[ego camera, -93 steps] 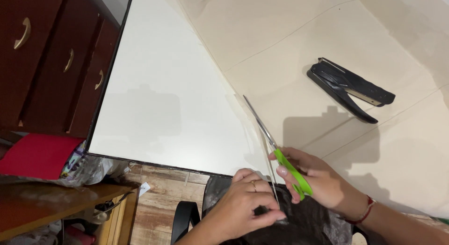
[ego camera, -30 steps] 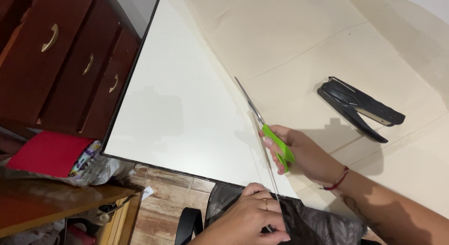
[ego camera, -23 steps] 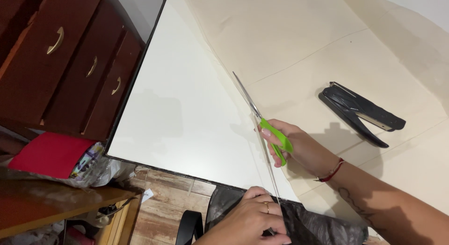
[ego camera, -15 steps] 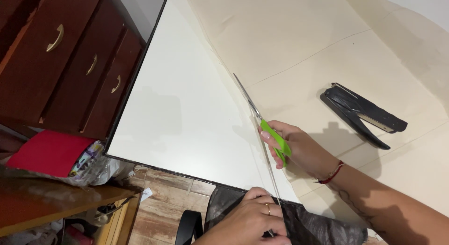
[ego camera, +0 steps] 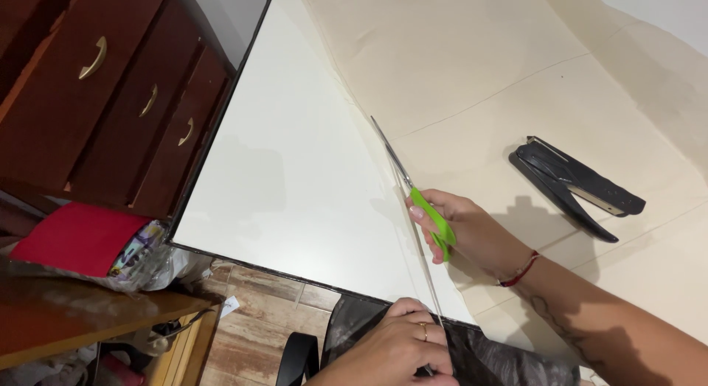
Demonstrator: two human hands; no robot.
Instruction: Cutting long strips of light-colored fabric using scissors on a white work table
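Thin cream paper sheet (ego camera: 516, 84), judged light and floppy, is pinned at six o'clock by the flat left hand (ego camera: 394, 349) while the right hand (ego camera: 464, 227) grips green-handled scissors (ego camera: 417, 194) at its cut edge.

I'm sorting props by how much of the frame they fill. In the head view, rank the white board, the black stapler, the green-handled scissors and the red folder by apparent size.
1. White board, by far the largest.
2. Red folder.
3. Black stapler and green-handled scissors: similar length, too close to rank; the right hand hides part of the scissors.
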